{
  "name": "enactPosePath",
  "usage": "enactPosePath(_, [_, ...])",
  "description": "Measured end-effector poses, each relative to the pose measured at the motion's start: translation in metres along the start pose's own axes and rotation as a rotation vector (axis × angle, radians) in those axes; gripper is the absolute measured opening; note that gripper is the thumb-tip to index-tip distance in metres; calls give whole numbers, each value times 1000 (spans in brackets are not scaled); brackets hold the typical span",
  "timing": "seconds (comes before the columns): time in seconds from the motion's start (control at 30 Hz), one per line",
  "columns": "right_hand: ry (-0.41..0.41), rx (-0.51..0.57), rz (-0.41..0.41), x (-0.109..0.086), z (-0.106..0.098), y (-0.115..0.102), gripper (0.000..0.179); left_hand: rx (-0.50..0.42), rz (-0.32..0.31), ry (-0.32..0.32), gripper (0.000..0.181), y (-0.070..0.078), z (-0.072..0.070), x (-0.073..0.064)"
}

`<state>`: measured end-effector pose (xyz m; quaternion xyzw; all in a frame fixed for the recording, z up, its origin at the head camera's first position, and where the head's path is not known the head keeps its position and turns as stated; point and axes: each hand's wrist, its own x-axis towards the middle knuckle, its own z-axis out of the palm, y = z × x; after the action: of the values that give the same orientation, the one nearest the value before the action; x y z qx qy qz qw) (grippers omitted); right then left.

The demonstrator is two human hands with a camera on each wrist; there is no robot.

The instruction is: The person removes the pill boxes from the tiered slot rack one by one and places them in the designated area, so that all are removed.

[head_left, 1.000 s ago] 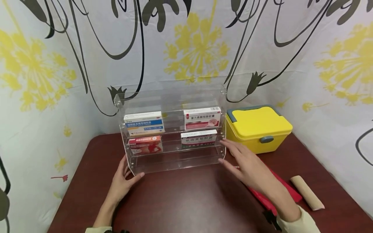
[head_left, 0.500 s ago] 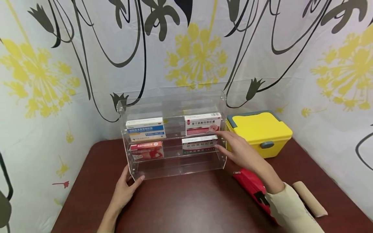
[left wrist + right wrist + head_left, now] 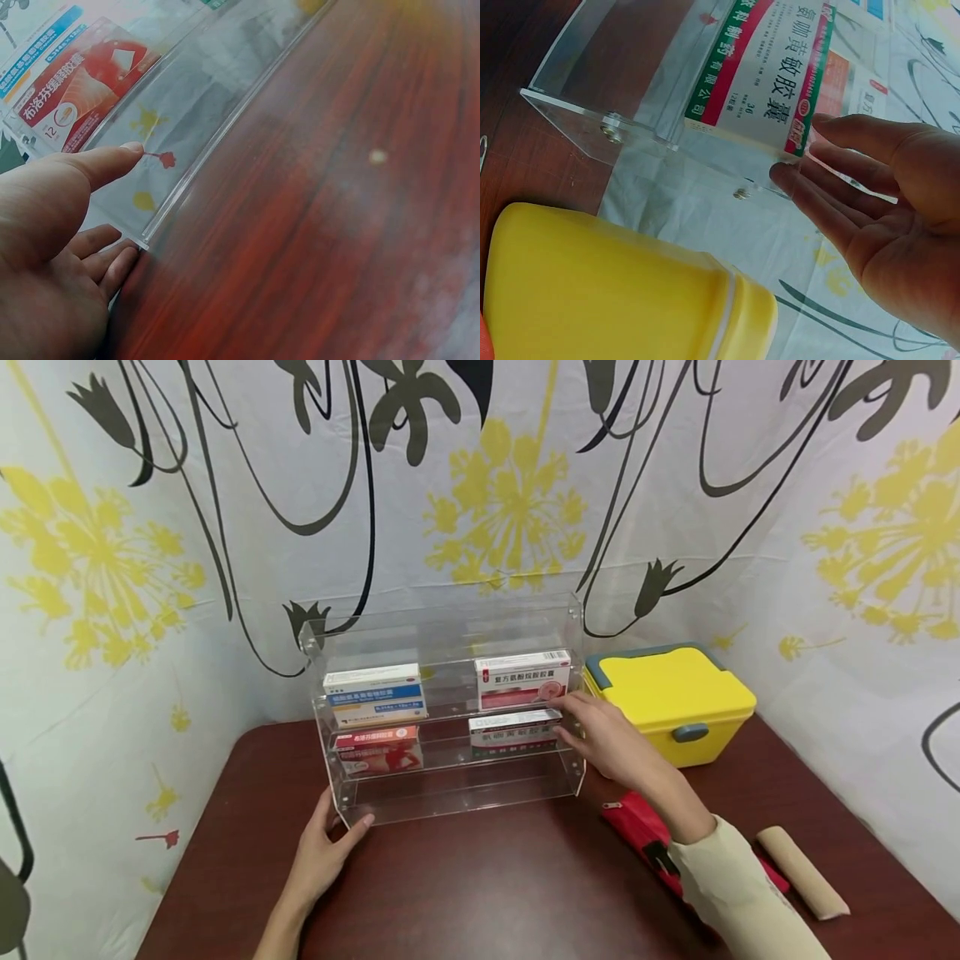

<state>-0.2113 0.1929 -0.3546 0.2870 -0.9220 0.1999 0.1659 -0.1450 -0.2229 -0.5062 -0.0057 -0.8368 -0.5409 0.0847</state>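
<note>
A clear acrylic rack (image 3: 457,797) stands on the table, with medicine boxes on its tiers. My left hand (image 3: 321,847) holds its lower left corner, thumb in front and fingers around the side panel, as the left wrist view also shows. At the right end, my right hand (image 3: 615,745) pinches the corner of a white, green and red medicine box (image 3: 757,79), which sits on the lower tier. Above it stands a white and pink box (image 3: 522,681). On the left are a blue and white box (image 3: 377,697) and a red box (image 3: 378,750).
To the right of the rack stands a yellow lidded case (image 3: 675,689) with a grey handle and latch. A red zipped pouch (image 3: 637,827) lies under my right forearm, partly hidden. Beside it lies a beige roll (image 3: 802,870). Patterned cloth (image 3: 480,485) hangs behind the table.
My right hand has moved left and up from the rack's right side to the lower right box. The left hand stays at the corner. The head view has tilted slightly up.
</note>
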Motion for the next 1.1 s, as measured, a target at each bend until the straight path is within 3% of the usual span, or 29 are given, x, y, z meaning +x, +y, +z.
enactPosePath(0.27, [-2, -3, -13, 6, 1, 5, 36, 21, -18, -3, 81, 0, 0, -1])
enactPosePath(0.43, [-60, 4, -4, 12, -4, 6, 32, 18, -24, -5, 81, 1, -1, -1])
enactPosePath(0.73, [-187, 134, 51, 20, -10, 11, 23, 7, -29, -6, 81, 0, -2, 0])
enactPosePath(1.1, [-150, 167, 54, 20, -11, 15, 22, -5, -14, -1, 81, -2, -1, 0])
